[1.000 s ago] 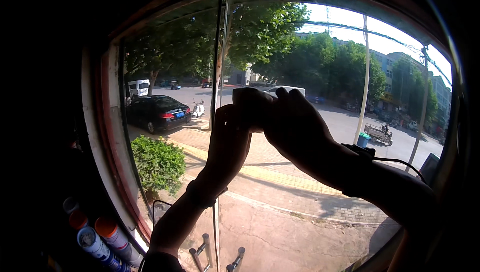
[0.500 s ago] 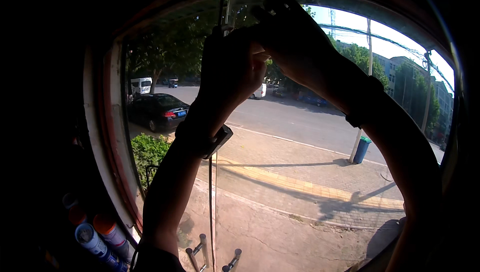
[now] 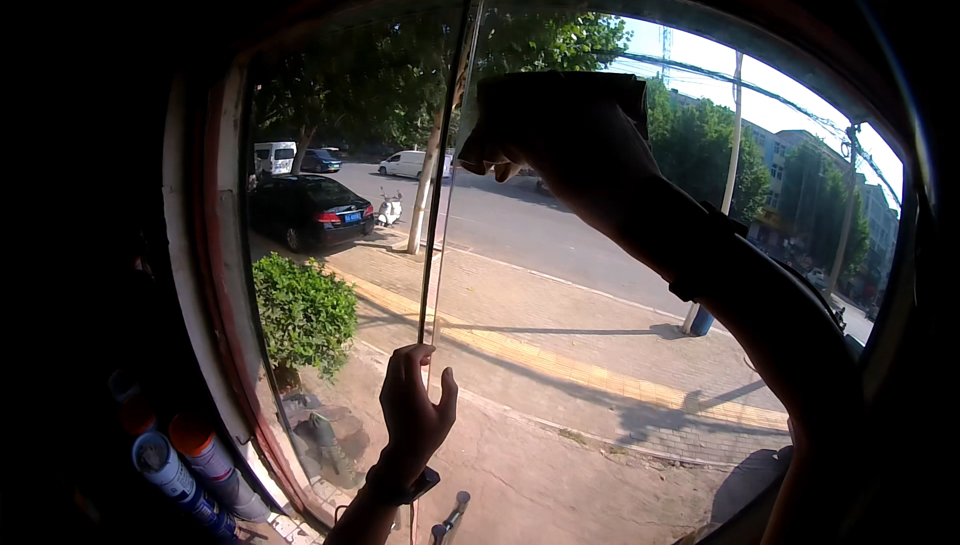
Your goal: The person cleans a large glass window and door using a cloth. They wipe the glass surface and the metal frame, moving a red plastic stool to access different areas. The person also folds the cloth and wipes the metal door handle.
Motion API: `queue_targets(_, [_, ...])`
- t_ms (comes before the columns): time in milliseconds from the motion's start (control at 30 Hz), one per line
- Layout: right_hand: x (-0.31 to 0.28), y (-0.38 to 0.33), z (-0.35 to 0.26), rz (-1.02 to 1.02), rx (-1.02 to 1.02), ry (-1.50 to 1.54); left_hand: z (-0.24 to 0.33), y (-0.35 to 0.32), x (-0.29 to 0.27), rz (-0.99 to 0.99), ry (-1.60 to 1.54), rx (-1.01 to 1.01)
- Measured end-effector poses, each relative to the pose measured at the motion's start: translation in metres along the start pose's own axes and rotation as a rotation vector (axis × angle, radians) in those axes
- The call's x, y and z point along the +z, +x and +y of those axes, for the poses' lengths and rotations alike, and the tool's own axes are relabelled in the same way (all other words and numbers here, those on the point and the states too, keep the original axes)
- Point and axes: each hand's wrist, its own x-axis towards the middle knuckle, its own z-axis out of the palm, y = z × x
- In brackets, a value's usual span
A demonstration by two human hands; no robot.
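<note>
Our right hand (image 3: 560, 150) presses a dark square cloth (image 3: 560, 95) at twelve o'clock; our open left hand (image 3: 412, 415) touches the glass door's edge (image 3: 437, 245) at six.

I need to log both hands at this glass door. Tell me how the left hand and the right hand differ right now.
The right hand is raised high on the glass, while the left hand sits low at the door edge. The right hand presses a dark cloth flat; the left hand holds nothing, its fingertips on the edge. Both show dark against the sunlit street and wear a dark wristband.
</note>
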Motion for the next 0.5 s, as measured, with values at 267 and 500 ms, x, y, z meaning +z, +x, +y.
queue_targets(267, [0.019,-0.006,-0.001,-0.020,-0.002,0.098,-0.034,-0.090,0.013,-0.147,0.135,-0.067])
queue_targets(500, [0.006,-0.028,0.001,-0.133,-0.080,-0.165,-0.022,-0.112,0.040,-0.307,0.104,-0.082])
